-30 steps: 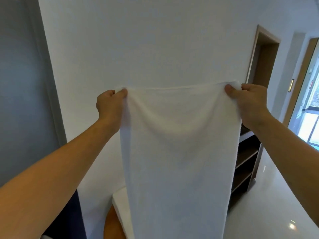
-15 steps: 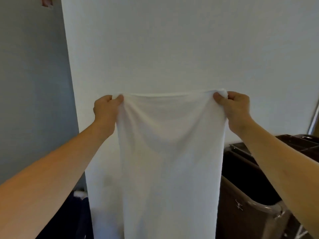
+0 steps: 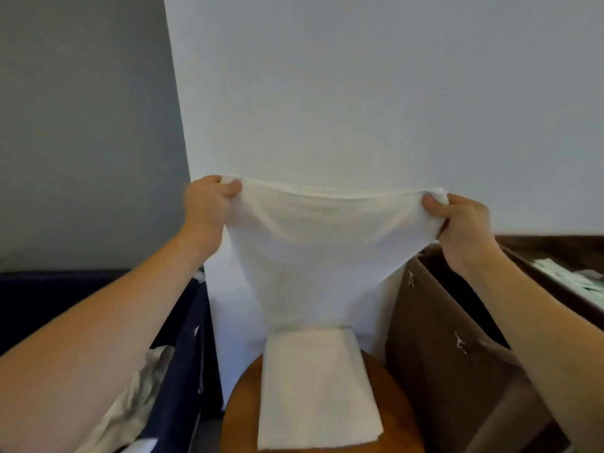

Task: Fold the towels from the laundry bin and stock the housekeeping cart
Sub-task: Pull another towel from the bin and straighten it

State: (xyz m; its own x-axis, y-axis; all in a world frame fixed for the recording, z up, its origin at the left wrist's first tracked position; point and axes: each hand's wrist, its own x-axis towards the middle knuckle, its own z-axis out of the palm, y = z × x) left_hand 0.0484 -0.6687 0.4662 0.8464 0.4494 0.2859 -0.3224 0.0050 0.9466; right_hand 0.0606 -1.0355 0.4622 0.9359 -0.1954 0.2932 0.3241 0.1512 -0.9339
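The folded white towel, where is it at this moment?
In the head view, the folded towel lies low in the centre on the round wooden stool, between the dark blue laundry bin and the brown cart.

A towel (image 3: pixel 313 250) hangs between the left hand (image 3: pixel 206 207) and right hand (image 3: pixel 457 223), before a wall (image 3: pixel 359 93). Below it, a folded towel (image 3: pixel 317 390) lies on a round table (image 3: pixel 392 387), between a laundry bin (image 3: pixel 183 354) at left and a cart (image 3: pixel 451 354) at right.

A round wooden stool (image 3: pixel 390 397) below me, a white wall (image 3: pixel 359 93) in front of me, a grey wall (image 3: pixel 81 125) at my left
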